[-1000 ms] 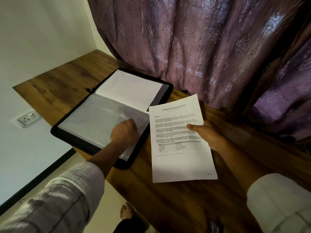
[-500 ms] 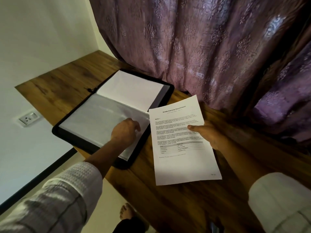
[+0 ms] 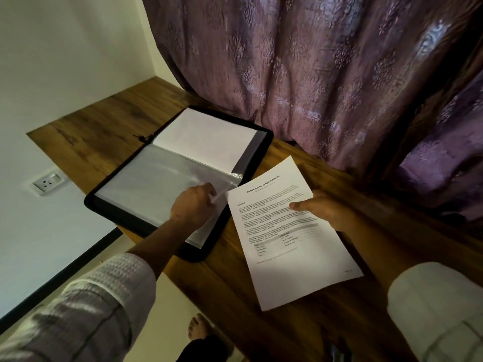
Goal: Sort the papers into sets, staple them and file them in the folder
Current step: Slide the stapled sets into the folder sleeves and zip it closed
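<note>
A black folder (image 3: 104,205) lies open on the wooden table (image 3: 109,126), with a white sheet (image 3: 206,139) in its far half and clear plastic sleeves (image 3: 156,189) in its near half. My left hand (image 3: 193,207) pinches the right edge of the top sleeve and lifts it a little. My right hand (image 3: 321,210) holds a printed paper set (image 3: 287,231) headed "Sample Internship Documentation" just right of the folder, thumb on top of the page. The set hangs slightly above the table.
A purple patterned curtain (image 3: 313,74) hangs along the far edge of the table. A wall socket (image 3: 48,182) sits on the white wall at the left. The table's near edge runs diagonally, and a bare foot (image 3: 198,327) shows on the floor below.
My left hand has moved right along the sleeve to its edge and pinched it up. The paper set has shifted slightly in my right hand.
</note>
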